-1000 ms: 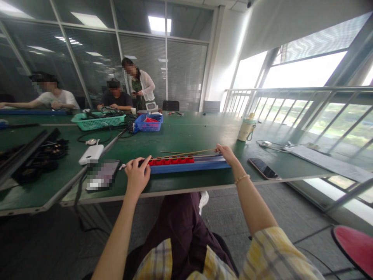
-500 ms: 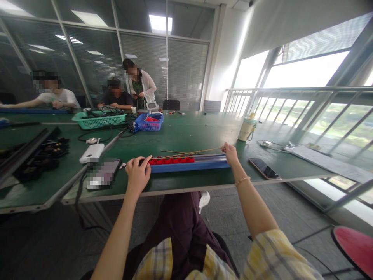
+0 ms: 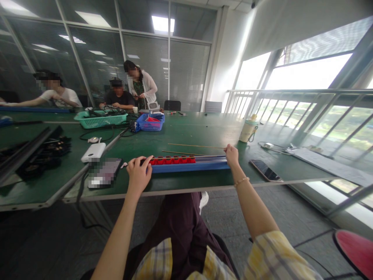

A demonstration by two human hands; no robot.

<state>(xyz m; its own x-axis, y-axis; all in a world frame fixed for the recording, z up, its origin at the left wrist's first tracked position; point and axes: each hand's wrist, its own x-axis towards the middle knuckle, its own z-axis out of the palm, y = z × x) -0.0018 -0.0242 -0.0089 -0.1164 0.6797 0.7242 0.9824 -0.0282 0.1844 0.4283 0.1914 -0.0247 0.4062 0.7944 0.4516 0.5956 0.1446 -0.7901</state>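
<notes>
A long blue trough (image 3: 189, 167) lies on the table in front of me, with a row of red blocks (image 3: 175, 160) in its left half and a bare metallic channel to the right. My left hand (image 3: 139, 174) is curled over the trough's left end, index finger reaching along the top beside the reds. Above the trough's right end, my right hand (image 3: 232, 156) pinches one end of a thin golden rod (image 3: 195, 146), which points left, behind the trough. Another thin rod (image 3: 182, 153) lies just behind the trough. My left fingers hide the trough's end.
Left of me are a phone (image 3: 105, 173), a white power bank (image 3: 93, 152) and black parts (image 3: 43, 155). Green (image 3: 100, 120) and blue (image 3: 150, 123) baskets stand farther back. On the right are a bottle (image 3: 248, 128) and another phone (image 3: 265, 170). Several people are across the table.
The rod in my right hand has swung away from the trough; its left end now lies farther back, above the table behind. My left hand stays at the trough's left end.
</notes>
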